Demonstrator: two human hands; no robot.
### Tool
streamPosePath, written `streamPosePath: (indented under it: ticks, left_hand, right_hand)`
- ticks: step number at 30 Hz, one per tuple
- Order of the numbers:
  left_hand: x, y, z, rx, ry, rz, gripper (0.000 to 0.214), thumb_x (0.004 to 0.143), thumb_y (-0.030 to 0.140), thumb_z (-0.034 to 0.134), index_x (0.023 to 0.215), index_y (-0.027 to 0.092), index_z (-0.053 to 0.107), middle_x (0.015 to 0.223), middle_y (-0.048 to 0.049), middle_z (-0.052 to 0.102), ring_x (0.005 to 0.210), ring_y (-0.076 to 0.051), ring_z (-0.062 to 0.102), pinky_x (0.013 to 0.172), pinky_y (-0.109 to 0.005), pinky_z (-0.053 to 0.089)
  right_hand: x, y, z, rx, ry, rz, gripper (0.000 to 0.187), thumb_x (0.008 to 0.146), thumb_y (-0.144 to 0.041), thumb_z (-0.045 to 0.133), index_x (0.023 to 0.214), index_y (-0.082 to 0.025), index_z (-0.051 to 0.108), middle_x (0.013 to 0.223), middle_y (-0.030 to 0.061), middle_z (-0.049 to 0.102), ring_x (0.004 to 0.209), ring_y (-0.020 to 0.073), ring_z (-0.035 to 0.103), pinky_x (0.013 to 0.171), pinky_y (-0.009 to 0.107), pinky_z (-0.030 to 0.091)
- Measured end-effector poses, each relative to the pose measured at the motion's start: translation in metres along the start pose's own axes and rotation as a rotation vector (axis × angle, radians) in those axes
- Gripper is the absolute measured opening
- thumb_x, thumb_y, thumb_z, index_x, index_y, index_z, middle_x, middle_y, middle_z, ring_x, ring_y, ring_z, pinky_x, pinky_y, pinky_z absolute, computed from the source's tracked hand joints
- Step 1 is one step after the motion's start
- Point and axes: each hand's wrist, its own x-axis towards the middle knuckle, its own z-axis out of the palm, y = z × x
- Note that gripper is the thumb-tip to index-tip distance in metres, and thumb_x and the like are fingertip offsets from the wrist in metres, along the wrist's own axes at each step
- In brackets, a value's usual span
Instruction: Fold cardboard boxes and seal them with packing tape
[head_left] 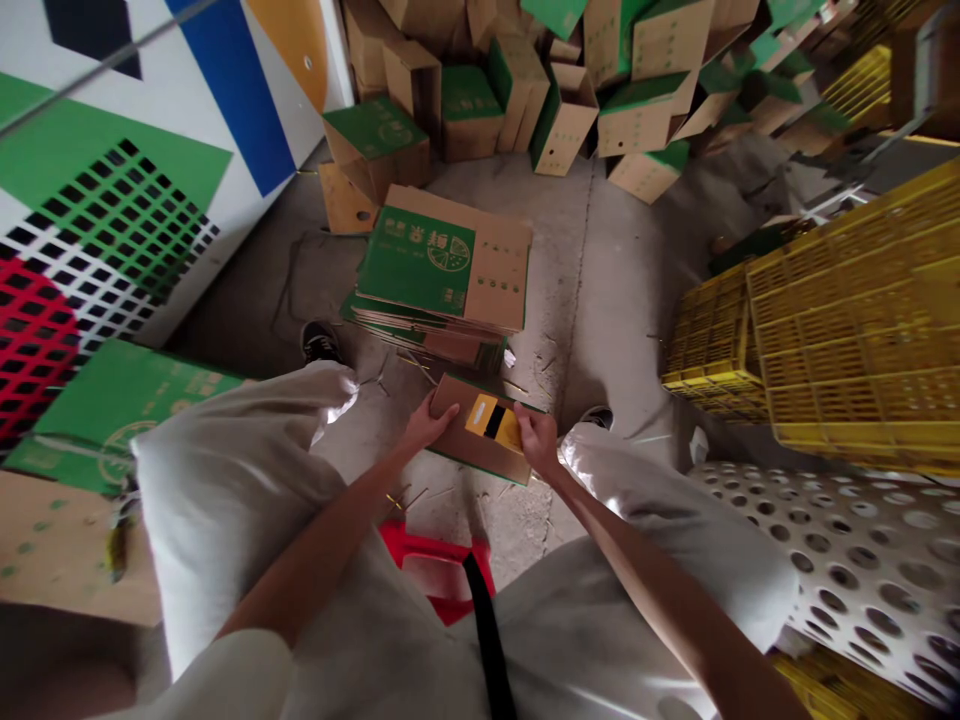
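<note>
Between my knees I hold a brown cardboard box [457, 446] with green edges, slightly tilted. My left hand [431, 420] grips its left end, thumb on the upper face and fingers mostly hidden behind the edge. At the right end, my right hand [537, 440] is closed on the box, its thumb touching the edge of a yellow rectangular piece with a black band [493, 422]. Whether that piece is loose or fixed to the box, I cannot tell. Just beyond lies a stack of flat green-and-brown cartons [420, 255].
Many made-up cartons [472, 105] are heaped at the back. Yellow plastic crates [862, 320] and a white perforated crate [840, 550] stand on the right. A green carton [120, 410] is by my left leg, below a painted panel [172, 130]. A red plastic seat [442, 555] shows beneath me.
</note>
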Motion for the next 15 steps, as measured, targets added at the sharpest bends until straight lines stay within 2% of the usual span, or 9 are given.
streamPosePath:
  ticks: [4, 7, 9, 11, 13, 15]
  left_hand:
    - [-0.003, 0.006, 0.001, -0.015, -0.011, -0.044, 0.079, 0.094, 0.058, 0.078, 0.161, 0.024, 0.054, 0.146, -0.0132, 0.073, 0.140, -0.030, 0.067, 0.119, -0.042, 0.051]
    - [-0.010, 0.029, -0.002, 0.066, 0.077, -0.044, 0.075, 0.093, 0.049, 0.080, 0.158, 0.020, 0.056, 0.145, -0.0179, 0.071, 0.144, -0.035, 0.062, 0.121, -0.046, 0.049]
    - [-0.012, 0.056, -0.011, 0.155, 0.202, 0.063, 0.069, 0.095, 0.040, 0.077, 0.155, 0.013, 0.056, 0.148, -0.0241, 0.065, 0.146, -0.037, 0.058, 0.123, -0.048, 0.046]
    - [-0.012, 0.087, -0.027, 0.176, 0.239, 0.269, 0.058, 0.098, 0.034, 0.072, 0.149, 0.011, 0.060, 0.147, -0.0241, 0.063, 0.143, -0.035, 0.059, 0.124, -0.046, 0.045]
    - [-0.011, 0.114, -0.047, 0.114, 0.123, 0.412, 0.041, 0.099, 0.032, 0.070, 0.136, 0.014, 0.069, 0.136, -0.0183, 0.069, 0.133, -0.030, 0.066, 0.120, -0.043, 0.048]
    - [-0.013, 0.131, -0.063, -0.010, -0.058, 0.350, 0.027, 0.100, 0.033, 0.068, 0.120, 0.015, 0.075, 0.119, -0.0134, 0.077, 0.117, -0.027, 0.073, 0.111, -0.043, 0.055]
  right_hand:
    - [-0.002, 0.015, -0.001, 0.077, 0.017, 0.000, 0.080, 0.095, -0.093, 0.031, 0.055, -0.024, 0.036, 0.054, 0.0019, 0.040, 0.057, 0.0144, 0.036, 0.055, 0.030, 0.023]
    - [-0.001, 0.027, -0.002, 0.139, 0.012, -0.010, 0.078, 0.095, -0.092, 0.033, 0.056, -0.025, 0.037, 0.055, 0.0023, 0.041, 0.058, 0.0151, 0.037, 0.053, 0.029, 0.026]
    - [0.000, 0.033, -0.001, 0.144, 0.006, -0.020, 0.078, 0.095, -0.092, 0.034, 0.056, -0.025, 0.036, 0.054, 0.0022, 0.041, 0.058, 0.0151, 0.037, 0.052, 0.030, 0.026]
    - [0.001, 0.035, -0.001, 0.141, 0.003, -0.028, 0.078, 0.094, -0.093, 0.034, 0.054, -0.025, 0.035, 0.054, 0.0016, 0.038, 0.057, 0.0148, 0.035, 0.052, 0.030, 0.024]
    - [0.002, 0.035, -0.001, 0.147, 0.001, -0.028, 0.080, 0.092, -0.095, 0.033, 0.054, -0.025, 0.035, 0.053, 0.0013, 0.037, 0.056, 0.0145, 0.033, 0.051, 0.030, 0.023]
    - [0.002, 0.034, -0.001, 0.157, 0.004, -0.026, 0.081, 0.091, -0.097, 0.031, 0.054, -0.025, 0.036, 0.053, 0.0015, 0.038, 0.055, 0.0145, 0.034, 0.051, 0.031, 0.023]
